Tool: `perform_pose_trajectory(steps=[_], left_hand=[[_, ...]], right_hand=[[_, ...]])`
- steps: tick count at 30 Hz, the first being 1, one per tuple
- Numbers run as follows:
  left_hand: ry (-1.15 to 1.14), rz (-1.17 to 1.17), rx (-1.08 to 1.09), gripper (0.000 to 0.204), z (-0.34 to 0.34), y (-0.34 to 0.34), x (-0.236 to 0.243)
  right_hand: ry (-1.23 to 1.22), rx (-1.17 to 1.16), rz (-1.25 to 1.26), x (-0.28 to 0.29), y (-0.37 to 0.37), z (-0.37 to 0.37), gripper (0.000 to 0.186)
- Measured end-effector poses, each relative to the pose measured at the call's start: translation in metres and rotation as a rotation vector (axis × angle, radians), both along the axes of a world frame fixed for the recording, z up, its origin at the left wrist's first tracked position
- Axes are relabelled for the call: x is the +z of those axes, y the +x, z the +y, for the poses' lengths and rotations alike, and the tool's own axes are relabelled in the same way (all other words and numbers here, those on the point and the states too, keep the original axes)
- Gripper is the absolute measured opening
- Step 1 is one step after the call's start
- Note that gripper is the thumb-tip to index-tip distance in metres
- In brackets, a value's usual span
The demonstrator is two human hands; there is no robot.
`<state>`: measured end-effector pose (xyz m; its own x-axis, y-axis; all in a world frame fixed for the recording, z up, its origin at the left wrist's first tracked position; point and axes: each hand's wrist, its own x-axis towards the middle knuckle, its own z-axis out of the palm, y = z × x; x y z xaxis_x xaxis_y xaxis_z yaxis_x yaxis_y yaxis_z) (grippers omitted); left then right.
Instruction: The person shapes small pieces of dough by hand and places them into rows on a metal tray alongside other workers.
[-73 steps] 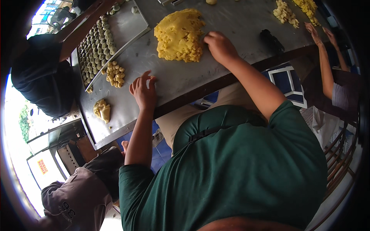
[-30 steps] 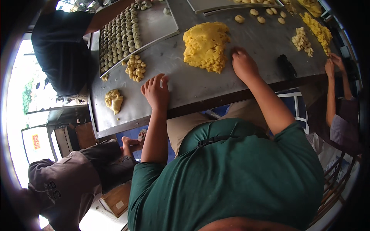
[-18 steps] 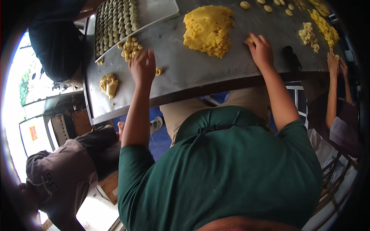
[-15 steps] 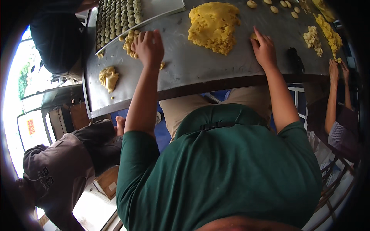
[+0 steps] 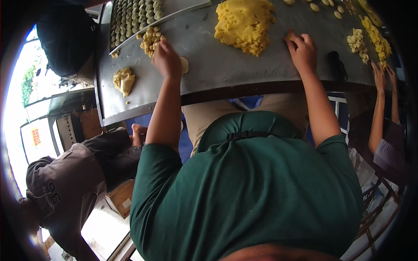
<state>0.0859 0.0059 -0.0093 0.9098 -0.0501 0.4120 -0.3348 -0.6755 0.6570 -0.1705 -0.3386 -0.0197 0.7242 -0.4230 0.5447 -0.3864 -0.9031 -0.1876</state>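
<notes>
Beside the left hand (image 5: 167,62), its blurred grip unreadable, a dough piece (image 5: 185,65) now lies flatter, seemingly pressed out; the right hand (image 5: 303,53) pinches a yellow morsel (image 5: 291,38).

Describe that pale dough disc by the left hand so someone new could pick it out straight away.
On the metal table, find the person's left hand near the pile of small dough balls. Just right of that hand, partly hidden by it, lies the pale dough disc. It looks flat and sits alone, unlike the rounded, clustered balls.
</notes>
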Motion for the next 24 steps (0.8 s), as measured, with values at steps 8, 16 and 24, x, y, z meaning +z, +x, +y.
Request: perform_pose_trajectory(steps=[8, 16, 24], left_hand=[[0.637, -0.059, -0.161, 0.030, 0.054, -0.066, 0.015], [0.011, 0.363, -0.174, 0.032, 0.027, -0.081, 0.006], [-1.176, 1.112, -0.501, 0.056, -0.016, -0.117, 0.037]], right_hand=[[0.238, 0.862, -0.123, 0.028, 0.016, 0.147, 0.031], [0.220, 0.360, -0.154, 0.030, -0.018, 0.092, 0.027], [0.443, 0.628, -0.440, 0.063, 0.001, 0.122, 0.029]])
